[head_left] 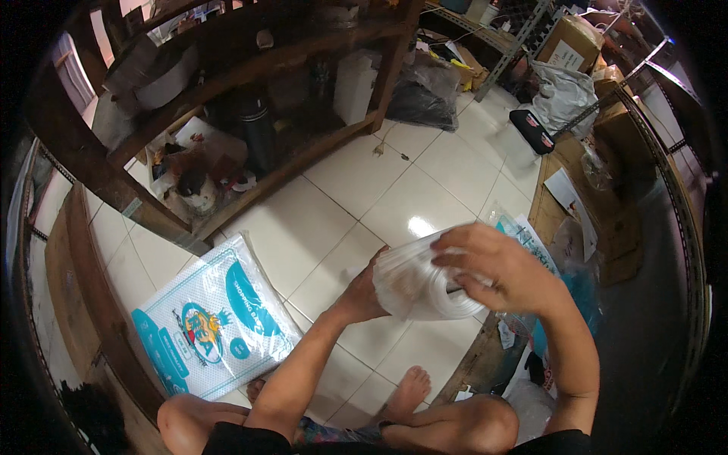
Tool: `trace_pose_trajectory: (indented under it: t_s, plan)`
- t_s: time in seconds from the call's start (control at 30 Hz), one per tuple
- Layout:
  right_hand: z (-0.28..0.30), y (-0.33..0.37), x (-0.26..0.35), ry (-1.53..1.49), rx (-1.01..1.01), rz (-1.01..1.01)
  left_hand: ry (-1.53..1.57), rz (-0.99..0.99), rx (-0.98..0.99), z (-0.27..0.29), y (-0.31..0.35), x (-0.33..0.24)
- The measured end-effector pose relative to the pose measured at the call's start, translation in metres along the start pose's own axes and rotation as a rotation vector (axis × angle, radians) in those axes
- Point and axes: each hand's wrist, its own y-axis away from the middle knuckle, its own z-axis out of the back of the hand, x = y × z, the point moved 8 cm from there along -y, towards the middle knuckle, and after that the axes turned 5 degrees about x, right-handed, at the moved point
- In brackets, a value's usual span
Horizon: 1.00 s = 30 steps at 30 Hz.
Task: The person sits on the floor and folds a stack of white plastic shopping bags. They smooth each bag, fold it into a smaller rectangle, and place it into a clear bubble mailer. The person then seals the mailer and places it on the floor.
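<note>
Head view, looking down over bare knees and feet to a white tiled floor (364, 189). Between the two hands, raised above the tiles: a bundle of clear plastic bags (417, 284), bunched and rounded. Left hand (368, 288) pressed against the bundle's left side, mostly hidden behind the plastic, fingers seemingly wrapped round its back; how tightly, cannot tell. Right hand (497, 265) laid over the top and right side, fingers curled down and closed on the plastic, thumb toward the near edge. Bundle thus held from both sides, touching both palms, well above the floor. To the left on the tiles, flat and apart from the hands: a white and teal printed sack (216, 318). Behind it, a dark wooden shelf (250, 83) crowded with clutter. On the right, beside the right forearm, a low wooden platform (565, 212) with papers and further plastic wrappers.
</note>
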Motion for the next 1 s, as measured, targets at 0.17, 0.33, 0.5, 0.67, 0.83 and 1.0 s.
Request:
trace_pose_trajectory:
  t_s: [0.17, 0.33, 0.5, 0.67, 0.83, 1.0]
  plan:
    - [-0.019, 0.009, 0.006, 0.199, -0.033, 0.071, 0.181, 0.146, 0.026, -0.009, -0.001, 0.014]
    - [-0.025, 0.017, -0.001, 0.234, -0.108, 0.151, 0.092, 0.097, -0.001, -0.009, 0.000, 0.014]
    - [-0.025, 0.022, -0.003, 0.214, -0.149, 0.182, -0.097, -0.002, -0.035, -0.008, 0.000, 0.009]
    - [-0.025, 0.023, -0.004, 0.222, -0.138, 0.187, -0.019, 0.081, -0.019, -0.012, 0.000, 0.017]
    - [-0.022, 0.022, 0.000, 0.261, -0.065, 0.207, 0.013, 0.111, -0.028, -0.021, 0.003, 0.029]
    - [-0.027, 0.018, 0.003, 0.257, 0.090, 0.166, 0.096, 0.141, -0.008, -0.022, 0.003, 0.030]
